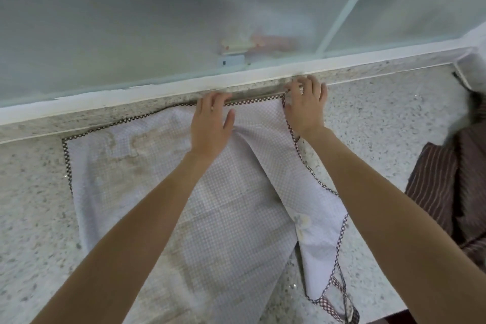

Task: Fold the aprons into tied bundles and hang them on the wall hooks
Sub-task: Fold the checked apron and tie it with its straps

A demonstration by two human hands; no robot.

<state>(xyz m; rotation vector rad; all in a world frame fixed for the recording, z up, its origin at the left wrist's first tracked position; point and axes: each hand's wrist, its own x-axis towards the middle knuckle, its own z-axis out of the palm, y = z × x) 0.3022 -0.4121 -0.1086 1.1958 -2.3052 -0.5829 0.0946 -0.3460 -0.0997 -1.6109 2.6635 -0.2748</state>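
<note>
Your left hand (210,123) pressed flat and your right hand (305,105) pinched the far trimmed edge of the pale checked cloth apron (147,181), spread on the speckled stone counter (381,126). Its near part overhung; it could slide off if released.

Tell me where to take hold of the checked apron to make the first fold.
Probably pinch the checked apron at its far trimmed edge, where both hands already rest. Come from above, then draw it toward you: that edge lies flat and straight along the counter back.
</note>
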